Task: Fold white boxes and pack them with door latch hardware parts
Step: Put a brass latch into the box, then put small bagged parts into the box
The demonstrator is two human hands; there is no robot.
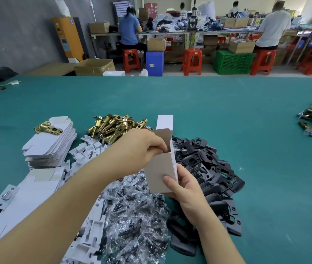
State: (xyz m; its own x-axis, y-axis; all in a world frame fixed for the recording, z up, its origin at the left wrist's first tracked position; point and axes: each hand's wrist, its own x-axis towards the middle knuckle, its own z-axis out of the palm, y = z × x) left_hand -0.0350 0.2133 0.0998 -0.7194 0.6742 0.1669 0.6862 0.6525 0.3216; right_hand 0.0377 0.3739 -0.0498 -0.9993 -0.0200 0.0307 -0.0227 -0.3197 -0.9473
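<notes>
A green table [227, 103] holds heaps of parts. Black plates [208, 168] lie right of centre, bagged screws [132, 212] near, brass latches [113, 124] far, flat boxes [50, 143] left. Above them, the right hand [184, 189] grasps an upright white box [160, 171] at its base. The left hand [142, 147] pinches something at its open top.

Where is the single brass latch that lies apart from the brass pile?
In the head view, the single brass latch lies at the left, on top of the stack of flat white boxes, left of the brass latch pile.
</notes>
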